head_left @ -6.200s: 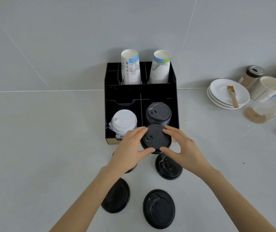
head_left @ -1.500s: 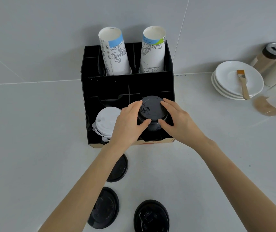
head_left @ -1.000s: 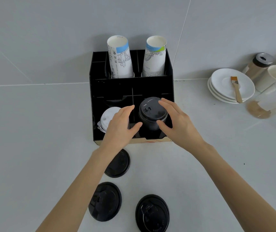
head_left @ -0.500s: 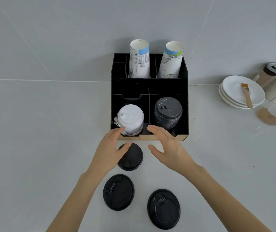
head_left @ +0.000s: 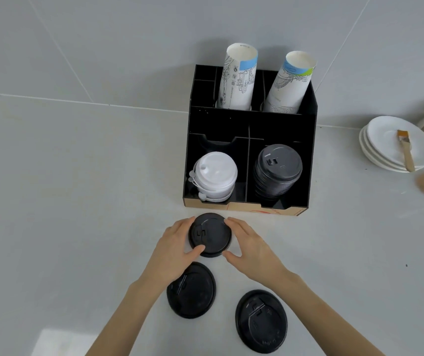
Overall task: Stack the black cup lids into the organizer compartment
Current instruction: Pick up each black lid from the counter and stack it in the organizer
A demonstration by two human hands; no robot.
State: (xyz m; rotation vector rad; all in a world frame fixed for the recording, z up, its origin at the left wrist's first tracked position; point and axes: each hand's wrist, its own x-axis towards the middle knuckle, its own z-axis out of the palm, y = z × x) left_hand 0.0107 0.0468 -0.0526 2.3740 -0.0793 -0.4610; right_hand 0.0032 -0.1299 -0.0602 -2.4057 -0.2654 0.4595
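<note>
Head view: counter [head_left: 77, 201] carries the organizer [head_left: 252, 129] against its back edge; the black stack [head_left: 277, 170] fills the front right compartment, white lids [head_left: 214, 176] the left. Two loose lids [head_left: 191, 290] lie toward the near edge. Left hand [head_left: 172, 247] and right hand [head_left: 252, 247] pinch the nearest lid [head_left: 209, 235] at opposite rims. Likely light, thin, flexible; hold at rim. Half a second ago both hands were spread, short of it.

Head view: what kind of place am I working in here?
Probably a café or drinks-service counter: a black compartment organizer holds printed paper cups and a stack of black plastic cup lids, with stacked white saucers nearby.
</note>
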